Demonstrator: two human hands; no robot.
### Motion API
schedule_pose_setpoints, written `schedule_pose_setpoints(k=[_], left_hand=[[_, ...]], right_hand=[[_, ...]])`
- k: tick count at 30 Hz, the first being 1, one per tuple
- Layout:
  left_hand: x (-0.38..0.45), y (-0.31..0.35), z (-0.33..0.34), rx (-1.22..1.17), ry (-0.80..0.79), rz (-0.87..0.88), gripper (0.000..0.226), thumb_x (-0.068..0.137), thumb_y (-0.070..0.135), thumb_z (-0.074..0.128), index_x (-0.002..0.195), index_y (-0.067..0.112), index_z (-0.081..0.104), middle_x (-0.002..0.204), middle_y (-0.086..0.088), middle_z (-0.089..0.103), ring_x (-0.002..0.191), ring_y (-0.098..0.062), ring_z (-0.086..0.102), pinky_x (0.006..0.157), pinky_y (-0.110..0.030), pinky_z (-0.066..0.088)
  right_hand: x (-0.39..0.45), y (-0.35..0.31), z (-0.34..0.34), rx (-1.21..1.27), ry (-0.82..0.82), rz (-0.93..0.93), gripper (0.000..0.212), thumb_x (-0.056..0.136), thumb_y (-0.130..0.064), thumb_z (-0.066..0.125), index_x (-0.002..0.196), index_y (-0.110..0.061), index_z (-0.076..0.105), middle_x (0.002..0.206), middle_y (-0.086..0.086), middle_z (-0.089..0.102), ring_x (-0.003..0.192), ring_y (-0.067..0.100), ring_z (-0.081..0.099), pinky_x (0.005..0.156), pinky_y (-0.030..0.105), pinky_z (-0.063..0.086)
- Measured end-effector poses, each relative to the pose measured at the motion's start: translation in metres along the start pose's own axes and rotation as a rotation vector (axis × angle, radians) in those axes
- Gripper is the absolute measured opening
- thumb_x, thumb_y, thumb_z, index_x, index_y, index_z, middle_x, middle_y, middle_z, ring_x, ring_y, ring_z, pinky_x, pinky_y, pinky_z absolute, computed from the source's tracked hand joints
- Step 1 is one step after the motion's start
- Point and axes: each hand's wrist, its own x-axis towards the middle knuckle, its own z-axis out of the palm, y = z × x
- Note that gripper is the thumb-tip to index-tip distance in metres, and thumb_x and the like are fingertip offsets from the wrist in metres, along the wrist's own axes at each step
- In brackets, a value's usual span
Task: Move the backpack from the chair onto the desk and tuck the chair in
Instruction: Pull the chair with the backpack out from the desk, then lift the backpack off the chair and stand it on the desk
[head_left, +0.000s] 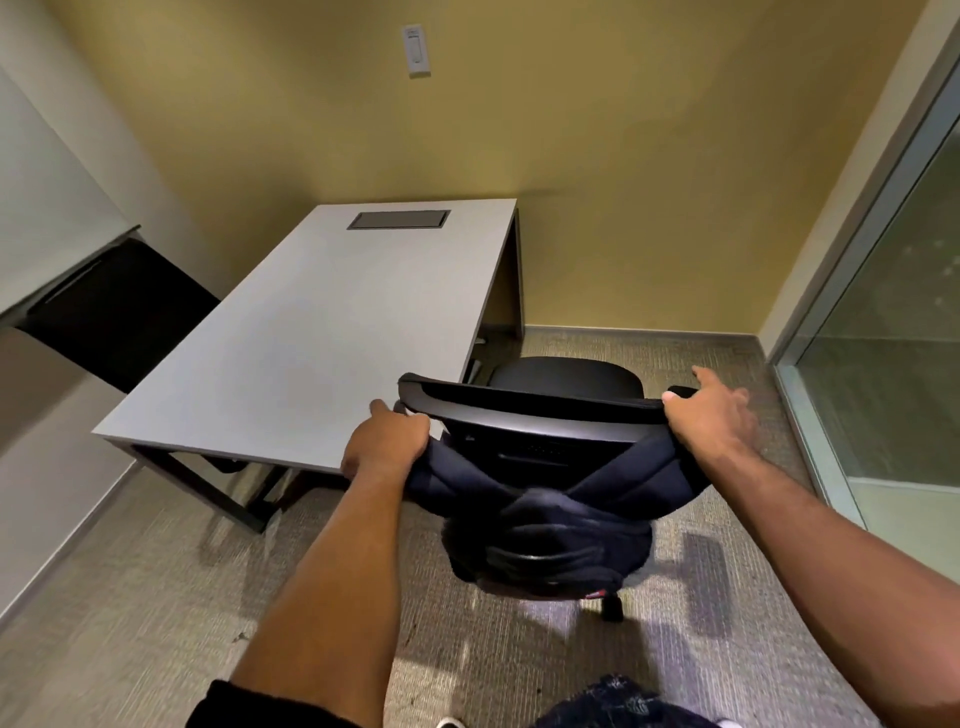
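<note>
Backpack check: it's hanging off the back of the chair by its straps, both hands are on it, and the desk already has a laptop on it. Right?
One thing is wrong: the head view shows no laptop; the desk top is bare apart from its built-in panel. The rest holds: the backpack hangs off the chair back, left hand and right hand gripping its straps.

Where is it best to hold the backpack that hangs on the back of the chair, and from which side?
Take the backpack by its two shoulder straps, near the top of the chair back, from behind. The straps are looped over the backrest corners and the bag hangs below them, so it probably has to lift upward to come free.
</note>
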Motion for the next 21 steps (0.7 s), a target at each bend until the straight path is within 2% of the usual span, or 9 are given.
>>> schedule_pose_setpoints(k=[6, 9, 10, 12, 14, 17, 21], left_hand=[[-0.021, 0.018, 0.018, 0.057, -0.083, 0.048, 0.065, 0.089, 0.037, 0.056, 0.142, 0.004, 0.039, 0.137, -0.019, 0.058, 0.126, -0.040, 0.055, 0.103, -0.047, 0.042], [-0.032, 0.024, 0.032, 0.189, -0.101, 0.199, 0.035, 0.087, 0.033, 0.054, 0.113, 0.011, 0.059, 0.123, -0.014, 0.065, 0.102, -0.033, 0.059, 0.089, -0.040, 0.044], [-0.037, 0.027, 0.037, 0.264, -0.103, 0.259, 0.026, 0.086, 0.032, 0.052, 0.103, 0.014, 0.061, 0.116, -0.011, 0.066, 0.095, -0.030, 0.058, 0.084, -0.038, 0.043], [-0.048, 0.031, 0.052, 0.400, -0.085, 0.364, 0.022, 0.085, 0.033, 0.052, 0.096, 0.016, 0.062, 0.102, -0.007, 0.064, 0.089, -0.028, 0.059, 0.080, -0.037, 0.043], [-0.060, 0.036, 0.069, 0.497, -0.059, 0.456, 0.030, 0.085, 0.036, 0.054, 0.105, 0.016, 0.064, 0.105, -0.007, 0.061, 0.094, -0.030, 0.061, 0.080, -0.037, 0.041], [-0.075, 0.041, 0.096, 0.652, -0.061, 0.566, 0.045, 0.093, 0.044, 0.052, 0.129, 0.017, 0.057, 0.128, -0.011, 0.055, 0.111, -0.034, 0.061, 0.081, -0.041, 0.036], [-0.089, 0.037, 0.126, 0.806, -0.055, 0.671, 0.068, 0.095, 0.066, 0.039, 0.142, 0.017, 0.051, 0.137, -0.014, 0.055, 0.118, -0.035, 0.059, 0.092, -0.045, 0.039]], right_hand=[[0.001, 0.002, -0.001, 0.012, -0.028, -0.015, 0.056, 0.094, -0.041, 0.056, 0.148, -0.030, 0.047, 0.143, 0.019, 0.050, 0.121, 0.041, 0.057, 0.097, 0.042, 0.043], [-0.002, 0.001, -0.003, -0.005, -0.043, -0.058, 0.052, 0.094, -0.035, 0.051, 0.145, -0.026, 0.049, 0.139, 0.017, 0.056, 0.121, 0.040, 0.057, 0.095, 0.041, 0.043], [-0.003, 0.002, -0.005, -0.005, -0.050, -0.064, 0.052, 0.094, -0.032, 0.049, 0.145, -0.025, 0.049, 0.140, 0.017, 0.057, 0.122, 0.039, 0.057, 0.095, 0.041, 0.044], [-0.004, 0.003, -0.009, 0.004, -0.048, -0.069, 0.052, 0.094, -0.028, 0.047, 0.146, -0.023, 0.049, 0.140, 0.016, 0.058, 0.122, 0.039, 0.058, 0.097, 0.041, 0.047], [-0.006, 0.006, -0.012, 0.012, -0.039, -0.077, 0.052, 0.095, -0.025, 0.047, 0.147, -0.021, 0.049, 0.139, 0.015, 0.060, 0.122, 0.039, 0.058, 0.096, 0.041, 0.048], [-0.009, 0.015, -0.016, 0.052, -0.023, -0.071, 0.049, 0.096, -0.024, 0.047, 0.145, -0.018, 0.049, 0.137, 0.012, 0.061, 0.119, 0.037, 0.060, 0.086, 0.038, 0.045], [-0.013, 0.028, -0.020, 0.097, 0.001, -0.061, 0.035, 0.099, -0.027, 0.047, 0.132, -0.018, 0.055, 0.125, 0.011, 0.065, 0.109, 0.035, 0.062, 0.078, 0.036, 0.039]])
